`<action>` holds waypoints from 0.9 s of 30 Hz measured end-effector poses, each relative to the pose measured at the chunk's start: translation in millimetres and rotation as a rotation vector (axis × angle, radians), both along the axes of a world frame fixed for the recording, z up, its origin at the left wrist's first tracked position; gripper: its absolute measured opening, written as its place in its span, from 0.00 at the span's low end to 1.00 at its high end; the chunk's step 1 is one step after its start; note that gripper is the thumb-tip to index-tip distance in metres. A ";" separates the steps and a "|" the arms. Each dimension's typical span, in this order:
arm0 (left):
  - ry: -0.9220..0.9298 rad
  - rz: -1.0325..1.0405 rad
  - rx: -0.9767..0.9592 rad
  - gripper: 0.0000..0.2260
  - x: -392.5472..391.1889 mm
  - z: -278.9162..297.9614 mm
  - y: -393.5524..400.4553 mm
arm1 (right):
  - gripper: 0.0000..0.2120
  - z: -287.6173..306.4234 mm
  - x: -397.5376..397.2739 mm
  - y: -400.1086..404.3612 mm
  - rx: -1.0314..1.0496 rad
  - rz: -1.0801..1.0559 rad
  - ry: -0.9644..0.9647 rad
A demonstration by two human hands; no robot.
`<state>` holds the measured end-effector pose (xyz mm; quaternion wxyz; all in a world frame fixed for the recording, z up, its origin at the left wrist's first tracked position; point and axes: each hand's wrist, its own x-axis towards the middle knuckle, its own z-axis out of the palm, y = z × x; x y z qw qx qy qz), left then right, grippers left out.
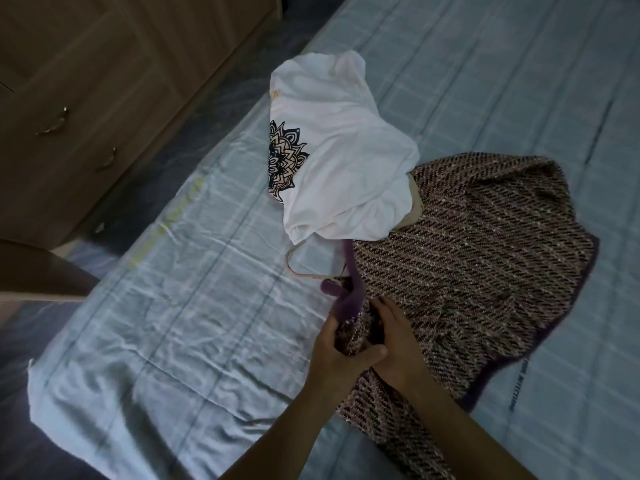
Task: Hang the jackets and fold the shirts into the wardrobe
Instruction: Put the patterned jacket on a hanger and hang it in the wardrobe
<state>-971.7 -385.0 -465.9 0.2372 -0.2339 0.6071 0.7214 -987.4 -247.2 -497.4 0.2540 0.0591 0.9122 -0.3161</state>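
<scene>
A brown and pink tweed jacket (485, 244) with purple trim lies spread on the bed, right of centre. My left hand (337, 348) grips its purple-edged front near the collar, thumb curled over the cloth. Beside it, my right hand (394, 344) lies on the same edge, fingers reaching into the fold. A white T-shirt (346, 157) with a dark mandala print sits crumpled above, its lower part overlapping the jacket's top. The thin hook of a hanger (294, 261) pokes out from under the shirt.
The bed (173, 306) is covered with a pale blue checked sheet. A brown wooden wardrobe (86, 81) with two metal handles stands at the upper left across a strip of dark floor. A dark rounded object sits at the left edge.
</scene>
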 end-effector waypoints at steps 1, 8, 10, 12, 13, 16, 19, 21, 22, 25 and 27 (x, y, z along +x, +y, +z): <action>0.031 -0.011 -0.084 0.31 1.0 1.1 2.3 | 0.37 -0.1 0.7 -0.5 -0.005 -0.002 0.000; 0.275 -0.487 -0.958 0.29 -10.6 13.5 27.1 | 0.17 14.3 1.1 -8.9 -0.194 -0.094 0.047; 0.295 -0.547 -0.999 0.29 -12.9 14.1 29.8 | 0.14 22.3 2.2 -11.0 -0.275 -0.120 -0.010; 0.352 -0.574 -0.985 0.28 -13.6 10.9 26.3 | 0.12 27.0 4.4 -9.3 -0.410 -0.291 -0.062; 0.364 -0.590 -0.977 0.28 -14.7 10.2 23.5 | 0.12 29.7 5.5 -4.5 -0.466 -0.337 -0.075; 0.309 -0.593 -0.846 0.27 -19.3 13.0 17.1 | 0.13 39.4 2.1 2.2 -0.657 -0.438 -0.096; 0.209 -0.507 -0.666 0.22 -20.6 9.4 12.3 | 0.14 50.6 -4.0 -1.3 -0.787 -0.468 -0.128; 0.154 -0.437 -0.523 0.21 -20.0 6.5 8.5 | 0.11 51.4 -6.7 -5.9 -0.761 -0.427 -0.098; 0.143 -0.408 -0.456 0.19 -19.7 5.9 7.7 | 0.10 48.8 -7.5 -7.1 -0.742 -0.419 -0.093; 0.125 -0.286 -0.268 0.15 -24.0 11.9 5.9 | 0.10 48.0 -10.1 -12.6 -0.683 -0.423 -0.071; 0.095 -0.198 -0.168 0.15 -25.9 13.4 4.5 | 0.11 46.1 -8.9 -14.5 -0.647 -0.448 -0.049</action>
